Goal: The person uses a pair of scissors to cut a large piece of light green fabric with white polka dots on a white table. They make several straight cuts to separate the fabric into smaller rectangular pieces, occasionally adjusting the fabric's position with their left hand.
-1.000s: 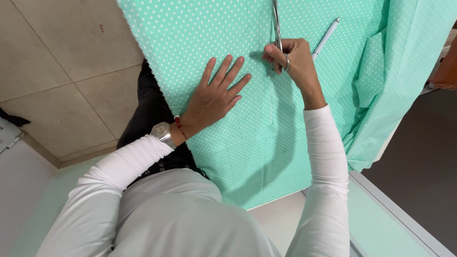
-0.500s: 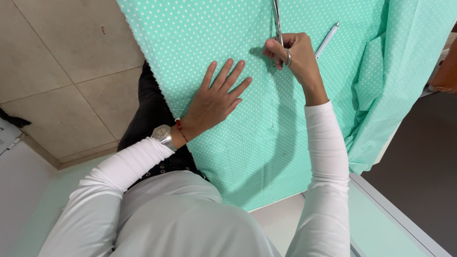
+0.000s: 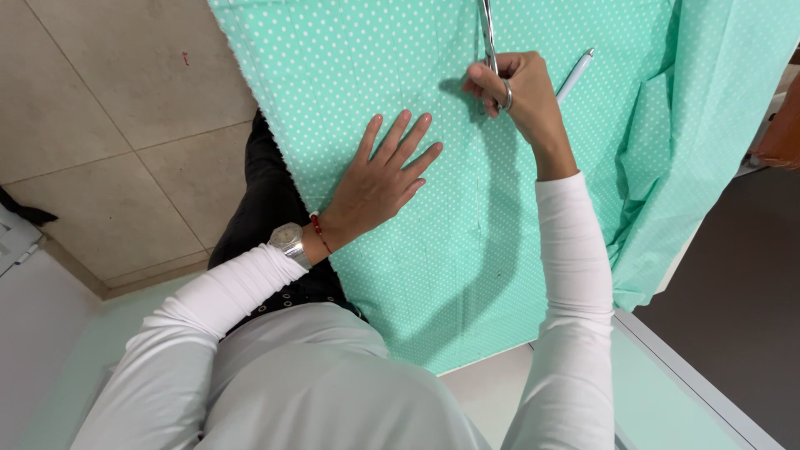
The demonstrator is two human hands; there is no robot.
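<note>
We see our left hand (image 3: 379, 179) pressed flat, fingers spread apart, on the mint-green white-dotted cotton fabric (image 3: 433, 267) covering the surface. Our right hand (image 3: 521, 92) has fingers clamped on the silver metal scissors (image 3: 487, 33), beside a white pen (image 3: 575, 75). The fabric's left edge overhangs the beige tiled floor (image 3: 108, 125).

The cloth (image 3: 467, 250) is showing a mint green colour with tiny white dots all over it. The scissors (image 3: 487, 29) are shining silver. The pen (image 3: 575, 73) is looking white and silver. The person is wearing white sleeves (image 3: 575, 275) and a light grey top (image 3: 317, 383). A silver watch (image 3: 290, 242) and a thin red bracelet (image 3: 320, 233) are sitting on the left wrist. The floor tiles (image 3: 108, 125) are looking beige with darker lines between them. The trousers (image 3: 258, 208) are looking black.
</note>
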